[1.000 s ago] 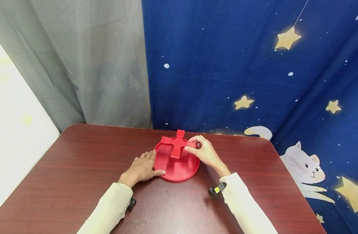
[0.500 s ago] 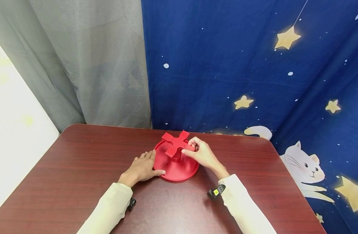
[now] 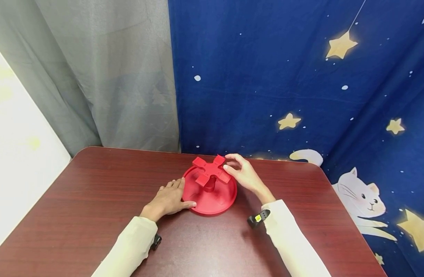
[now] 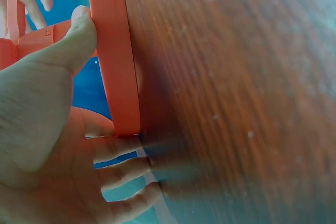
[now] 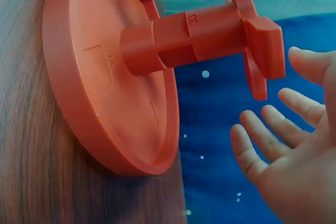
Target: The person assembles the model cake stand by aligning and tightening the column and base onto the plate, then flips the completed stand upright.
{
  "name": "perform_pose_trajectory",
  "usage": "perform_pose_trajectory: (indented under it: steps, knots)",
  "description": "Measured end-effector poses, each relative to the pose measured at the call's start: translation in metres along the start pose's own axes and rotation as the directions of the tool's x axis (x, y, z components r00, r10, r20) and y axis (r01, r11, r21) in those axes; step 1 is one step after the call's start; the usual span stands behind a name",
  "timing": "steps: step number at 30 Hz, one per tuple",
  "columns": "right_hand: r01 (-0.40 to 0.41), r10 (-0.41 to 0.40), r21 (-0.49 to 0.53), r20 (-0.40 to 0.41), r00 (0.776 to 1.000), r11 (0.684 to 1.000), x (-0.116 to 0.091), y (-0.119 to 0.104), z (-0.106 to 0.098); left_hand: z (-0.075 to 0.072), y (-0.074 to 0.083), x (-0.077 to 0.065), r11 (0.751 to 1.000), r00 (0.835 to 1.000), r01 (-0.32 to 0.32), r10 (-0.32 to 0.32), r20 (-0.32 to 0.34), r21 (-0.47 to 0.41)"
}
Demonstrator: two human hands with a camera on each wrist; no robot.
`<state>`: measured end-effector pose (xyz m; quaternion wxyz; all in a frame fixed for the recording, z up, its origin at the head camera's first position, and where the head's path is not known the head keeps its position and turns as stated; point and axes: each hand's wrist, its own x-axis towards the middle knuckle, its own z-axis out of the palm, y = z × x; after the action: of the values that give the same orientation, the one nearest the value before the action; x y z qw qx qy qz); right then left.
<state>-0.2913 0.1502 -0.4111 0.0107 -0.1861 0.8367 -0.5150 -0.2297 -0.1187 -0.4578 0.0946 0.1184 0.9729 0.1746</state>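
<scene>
A round red base (image 3: 212, 207) with a raised rim lies on the table. From its middle rises a red post (image 5: 178, 40) bearing numbers, topped by a red cross-shaped piece (image 3: 212, 169). My left hand (image 3: 166, 200) rests flat at the base's left side, its thumb on the near rim and its fingers stretched along the edge; in the left wrist view the fingertips touch the tabletop. Beside the cross's right arms is my right hand (image 3: 245, 176), fingers loosely bent and spread. The right wrist view shows a gap between these fingers (image 5: 270, 121) and the cross.
The reddish-brown wooden table (image 3: 94, 200) has its far edge just behind the base. A grey curtain (image 3: 135, 77) and a blue star-patterned curtain (image 3: 246, 77) hang behind it. Black cameras (image 3: 258, 218) are strapped at both wrists.
The cross-shaped piece has turned clockwise, seen from above. My right hand, which pinched its right arm before, has let go and moved slightly up. My left hand has stayed put.
</scene>
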Motion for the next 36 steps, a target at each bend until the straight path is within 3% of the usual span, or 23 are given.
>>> perform_pose_trajectory:
  steps: [3, 7, 17, 24, 31, 36]
  knots:
    - [0.007, -0.012, 0.114, 0.041, 0.999, 0.993, 0.005, 0.004, 0.001, 0.000, 0.000, 0.000, 1.000, 1.000, 0.004, -0.004, 0.004, 0.001]
    - [0.006, -0.020, 0.182, 0.077, 0.997, 0.983, 0.009, 0.005, 0.003, 0.000, 0.000, 0.000, 1.000, 1.000, 0.008, -0.008, 0.006, 0.000]
    - [0.008, -0.031, 0.176, 0.131, 0.991, 0.984, 0.011, -0.004, 0.006, 0.000, 0.001, -0.001, 1.000, 1.000, 0.005, -0.005, 0.008, 0.002]
    - [0.021, -0.030, 0.140, 0.064, 0.997, 0.990, 0.012, 0.004, 0.009, -0.001, 0.001, -0.001, 1.000, 1.000, 0.005, -0.005, 0.003, 0.001]
    - [0.047, -0.049, -0.031, -0.044, 0.998, 0.998, 0.009, 0.005, 0.013, -0.001, 0.000, 0.000, 1.000, 1.000, 0.005, -0.005, 0.007, -0.005]
    - [0.031, -0.039, -0.091, -0.080, 0.996, 0.995, 0.006, 0.004, 0.015, -0.001, 0.000, 0.000, 1.000, 1.000, 0.005, -0.005, 0.014, -0.006]
